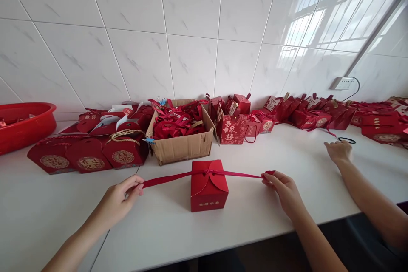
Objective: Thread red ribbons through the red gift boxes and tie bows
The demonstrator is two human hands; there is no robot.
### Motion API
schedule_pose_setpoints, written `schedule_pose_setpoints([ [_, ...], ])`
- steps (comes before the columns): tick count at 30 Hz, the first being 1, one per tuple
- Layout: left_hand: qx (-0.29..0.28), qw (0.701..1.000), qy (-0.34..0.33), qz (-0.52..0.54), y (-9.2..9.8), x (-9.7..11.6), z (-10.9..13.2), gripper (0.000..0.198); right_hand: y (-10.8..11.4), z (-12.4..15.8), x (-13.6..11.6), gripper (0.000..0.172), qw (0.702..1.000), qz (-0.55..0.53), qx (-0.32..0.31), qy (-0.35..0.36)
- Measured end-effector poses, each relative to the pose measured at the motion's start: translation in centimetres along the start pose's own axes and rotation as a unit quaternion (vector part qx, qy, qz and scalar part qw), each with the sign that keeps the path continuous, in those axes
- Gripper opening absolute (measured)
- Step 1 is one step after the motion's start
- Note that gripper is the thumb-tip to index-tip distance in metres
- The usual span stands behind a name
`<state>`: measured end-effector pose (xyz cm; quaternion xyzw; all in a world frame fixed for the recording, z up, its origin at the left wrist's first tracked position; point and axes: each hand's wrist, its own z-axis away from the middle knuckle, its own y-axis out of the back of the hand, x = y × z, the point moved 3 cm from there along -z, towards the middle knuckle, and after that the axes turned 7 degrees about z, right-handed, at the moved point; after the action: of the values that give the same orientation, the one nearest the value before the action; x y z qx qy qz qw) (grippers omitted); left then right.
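A small red gift box [208,193] with gold characters on its front stands upright on the white table. A dark red ribbon [172,178] is knotted at the middle of its top, where the curved flaps meet. To the left of the box, my left hand [123,197] pinches one ribbon end between thumb and fingers. On the other side, my right hand [283,189] is closed on the opposite end. Both lengths stretch out nearly straight from the knot, and neither hand touches the box.
Behind the box sits a cardboard carton [183,146] full of red ribbons. Red gift boxes [87,159] line the wall side, with more boxes [309,117] to the right. A red basin [25,125] is far left. Another person's hand [339,151] rests at right.
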<state>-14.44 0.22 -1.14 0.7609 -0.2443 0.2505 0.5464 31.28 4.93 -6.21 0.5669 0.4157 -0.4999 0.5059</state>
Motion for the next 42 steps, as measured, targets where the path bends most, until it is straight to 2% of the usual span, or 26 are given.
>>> schedule_pose_setpoints([
  [3,-0.077,0.997,0.021,0.021,-0.8,-1.0,0.1,0.030,0.2,0.2,0.1,0.030,1.000,0.010,-0.005,-0.001],
  [5,-0.097,0.995,0.030,0.017,-1.0,-1.1,0.2,0.031,0.4,0.4,-0.3,0.034,0.999,0.036,0.007,-0.002],
  [6,-0.090,0.996,0.023,0.004,-1.0,-0.8,0.2,0.031,0.5,0.4,-0.7,0.038,0.998,0.057,0.028,0.003],
  [8,-0.038,0.998,-0.020,-0.036,-0.8,0.8,0.1,0.029,0.4,0.6,-2.0,0.046,0.991,0.100,0.085,0.038],
  [10,0.021,0.996,-0.075,-0.050,-0.9,3.4,0.0,0.027,-0.5,0.9,-4.1,0.041,0.978,0.136,0.108,0.114],
  [11,0.025,0.995,-0.094,-0.030,-1.2,4.9,-0.1,0.026,-1.3,1.2,-5.4,0.036,0.971,0.151,0.085,0.162],
  [13,-0.003,0.993,-0.106,0.051,-2.3,8.0,-0.2,0.023,-3.7,1.8,-7.8,0.029,0.949,0.179,-0.012,0.259],
  [15,-0.049,0.987,-0.088,0.128,-3.7,10.6,-0.4,0.025,-6.2,2.7,-9.5,0.039,0.915,0.207,-0.135,0.318],
  [17,-0.069,0.980,-0.069,0.173,-5.0,12.3,-0.6,0.026,-8.1,3.3,-10.5,0.052,0.891,0.225,-0.208,0.335],
  [19,-0.074,0.977,-0.061,0.191,-6.1,13.1,-0.8,0.025,-9.2,3.6,-10.8,0.053,0.885,0.228,-0.233,0.333],
  [24,-0.077,0.973,-0.047,0.211,-7.2,12.8,-1.2,0.025,-9.2,2.9,-10.3,0.029,0.905,0.186,-0.233,0.305],
  [29,-0.072,0.973,-0.056,0.211,-7.3,12.5,-1.1,0.027,-9.3,2.6,-9.3,0.026,0.910,0.163,-0.239,0.296],
  [32,-0.077,0.976,-0.025,0.202,-7.1,12.5,-1.0,0.036,-9.8,2.8,-8.7,0.024,0.920,0.124,-0.226,0.293],
  [34,-0.083,0.978,0.019,0.189,-7.0,12.3,-1.0,0.044,-10.0,2.8,-8.2,0.028,0.942,0.078,-0.206,0.254],
  [37,-0.103,0.976,0.069,0.178,-7.1,11.8,-1.0,0.048,-10.0,2.4,-7.5,0.038,0.971,0.030,-0.178,0.157],
  [39,-0.120,0.972,0.079,0.186,-7.2,11.5,-1.0,0.046,-10.0,2.2,-7.3,0.038,0.974,0.018,-0.201,0.101],
  [42,-0.125,0.969,0.074,0.202,-7.4,11.3,-1.0,0.040,-10.0,2.1,-7.3,0.037,0.966,0.003,-0.254,0.054],
])
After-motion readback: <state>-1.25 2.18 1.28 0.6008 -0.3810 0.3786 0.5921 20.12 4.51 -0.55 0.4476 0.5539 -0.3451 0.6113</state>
